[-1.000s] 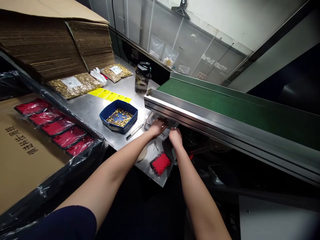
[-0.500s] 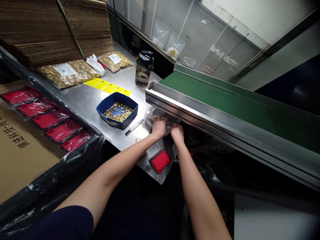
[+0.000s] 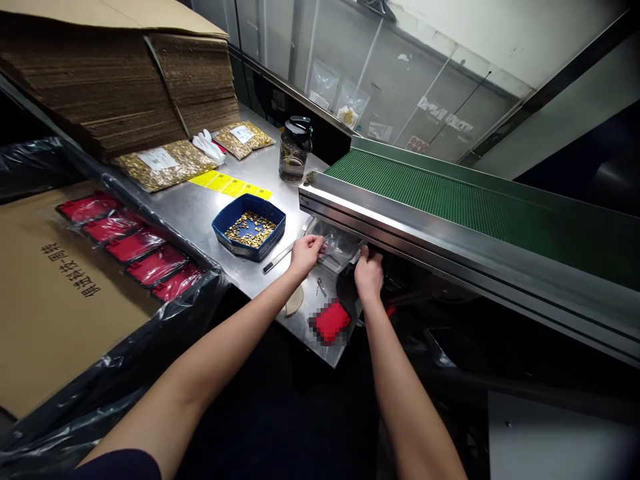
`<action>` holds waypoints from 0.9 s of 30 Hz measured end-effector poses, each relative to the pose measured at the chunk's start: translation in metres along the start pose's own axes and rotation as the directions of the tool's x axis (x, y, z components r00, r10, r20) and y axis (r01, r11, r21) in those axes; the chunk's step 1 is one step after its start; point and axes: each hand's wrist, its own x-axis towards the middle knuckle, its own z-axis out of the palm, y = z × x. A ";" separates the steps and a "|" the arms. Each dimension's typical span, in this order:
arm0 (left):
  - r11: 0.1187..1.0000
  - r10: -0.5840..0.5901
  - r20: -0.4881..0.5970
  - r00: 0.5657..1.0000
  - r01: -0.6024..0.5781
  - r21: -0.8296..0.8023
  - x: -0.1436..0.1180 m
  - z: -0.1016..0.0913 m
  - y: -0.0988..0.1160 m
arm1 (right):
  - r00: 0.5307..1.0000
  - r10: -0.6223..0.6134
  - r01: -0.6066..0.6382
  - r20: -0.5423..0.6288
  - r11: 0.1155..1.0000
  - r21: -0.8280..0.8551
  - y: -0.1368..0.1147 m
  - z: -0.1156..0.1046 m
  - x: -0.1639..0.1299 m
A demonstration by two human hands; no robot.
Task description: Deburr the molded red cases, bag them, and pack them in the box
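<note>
Just under the near edge of the conveyor, a pile of clear plastic bags (image 3: 337, 245) sits on the metal table. My left hand (image 3: 307, 255) pinches the edge of a thin clear plastic bag (image 3: 328, 247) at the pile's left side. On the pile's right side is my right hand (image 3: 369, 272), its fingers curled at the edge below the conveyor; what they hold is hidden. Close to my hands lie a small metal clip-like piece (image 3: 321, 287), a red pouch (image 3: 331, 321) blurred in the picture, and a round beige piece (image 3: 295, 302) partly behind my left forearm.
A green conveyor (image 3: 425, 193) overhangs the table at right. A blue tray (image 3: 250, 250) holds small gold pieces, beside a utility knife (image 3: 277, 258). Behind are yellow labels (image 3: 230, 185), a jug (image 3: 295, 150) and bags of gold pieces (image 3: 165, 163). Red packets (image 3: 135, 243) lie in a carton at left.
My left hand has drawn back left from the bag pile and now pinches a bag's edge. My right hand has shifted slightly right. The head view has moved a little.
</note>
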 end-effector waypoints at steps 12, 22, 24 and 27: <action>0.998 0.034 0.131 0.991 -0.026 -0.063 0.004 -0.010 -0.002 | 0.997 -0.030 0.031 -0.074 0.999 0.015 -0.028 0.012 -0.026; 0.889 0.243 0.294 0.924 -0.333 0.314 0.004 0.023 0.006 | 0.971 -0.109 0.162 -0.215 0.955 0.249 0.005 -0.021 -0.091; 0.849 0.248 0.346 0.905 -0.375 0.372 0.008 0.031 0.007 | 0.975 -0.091 0.151 -0.202 0.940 0.307 0.012 -0.026 -0.106; 0.789 0.247 0.437 0.865 -0.441 0.428 0.015 0.038 0.005 | 0.985 -0.066 0.121 -0.159 0.921 0.371 0.025 -0.034 -0.130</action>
